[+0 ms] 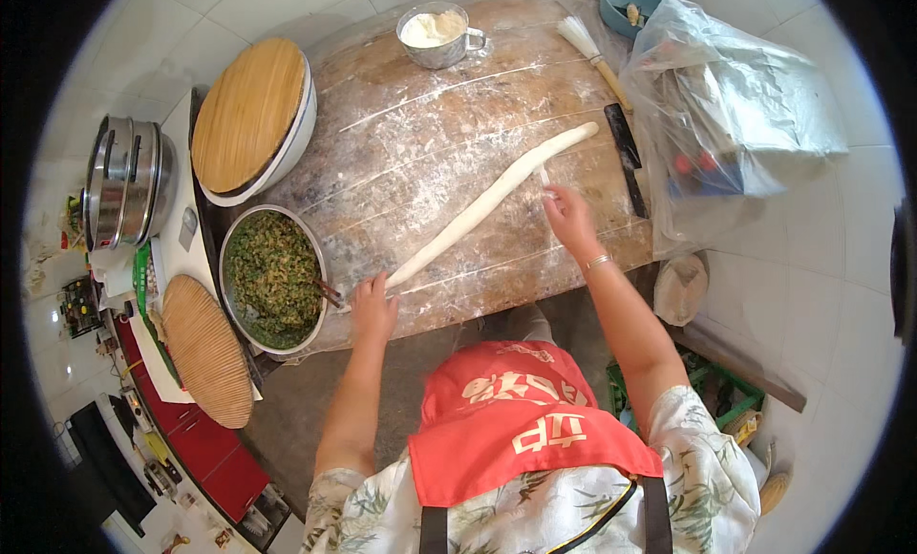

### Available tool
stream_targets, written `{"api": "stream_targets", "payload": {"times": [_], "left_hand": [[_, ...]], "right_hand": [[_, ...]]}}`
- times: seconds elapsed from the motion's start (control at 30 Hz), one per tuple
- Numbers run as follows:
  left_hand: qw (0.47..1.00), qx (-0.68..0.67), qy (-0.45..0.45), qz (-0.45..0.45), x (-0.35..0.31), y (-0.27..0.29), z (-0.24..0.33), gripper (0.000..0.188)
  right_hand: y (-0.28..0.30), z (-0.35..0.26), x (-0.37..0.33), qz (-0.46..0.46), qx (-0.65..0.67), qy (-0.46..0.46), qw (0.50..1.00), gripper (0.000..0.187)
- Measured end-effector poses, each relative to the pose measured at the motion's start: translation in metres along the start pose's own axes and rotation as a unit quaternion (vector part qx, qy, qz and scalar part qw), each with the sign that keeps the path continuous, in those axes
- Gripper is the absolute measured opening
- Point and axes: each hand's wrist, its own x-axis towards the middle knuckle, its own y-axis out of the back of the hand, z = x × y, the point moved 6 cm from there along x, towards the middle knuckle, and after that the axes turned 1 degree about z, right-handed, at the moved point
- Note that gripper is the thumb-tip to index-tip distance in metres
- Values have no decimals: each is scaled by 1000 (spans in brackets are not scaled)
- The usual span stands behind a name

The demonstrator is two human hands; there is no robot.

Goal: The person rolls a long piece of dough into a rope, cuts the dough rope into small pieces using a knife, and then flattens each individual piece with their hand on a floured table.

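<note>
A long rope of pale dough (pixel 487 202) lies slantwise across the floured wooden board (pixel 411 153). Its near-left end meets the fingertips of my left hand (pixel 373 308), which are closed around that tip. Close to the rope's far-right part, my right hand (pixel 573 224) has its fingers pinched at a small white strip (pixel 544 175), perhaps a scrap of dough. Beside my left hand, a metal bowl (pixel 223 267) holds chopped green filling (pixel 277 277), with dark utensil handles (pixel 330 293) leaning over its rim.
A metal cup (pixel 425 55) of flour stands at the board's far edge. To the right lie a brush (pixel 609 81), a black-bladed knife-like tool (pixel 623 138) and a plastic-covered box (pixel 755 105). Left are a wooden-lidded white bowl (pixel 304 134), stacked steel pots (pixel 134 181) and a ribbed round mat (pixel 202 349).
</note>
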Motion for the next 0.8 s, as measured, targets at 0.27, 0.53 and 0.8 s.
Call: {"api": "stream_targets", "payload": {"times": [0.27,0.53,0.8], "left_hand": [[995,53,26,-81,5,-25,2,62],[990,-103,-72,62,98,-43,158,59],[999,-28,1,-27,73,-33,82,49]], "right_hand": [[-20,-6,85,-110,-318,155,929,50],[-26,10,97,-127,-320,201,917,47],[-31,4,10,-172,-295,251,906,57]]}}
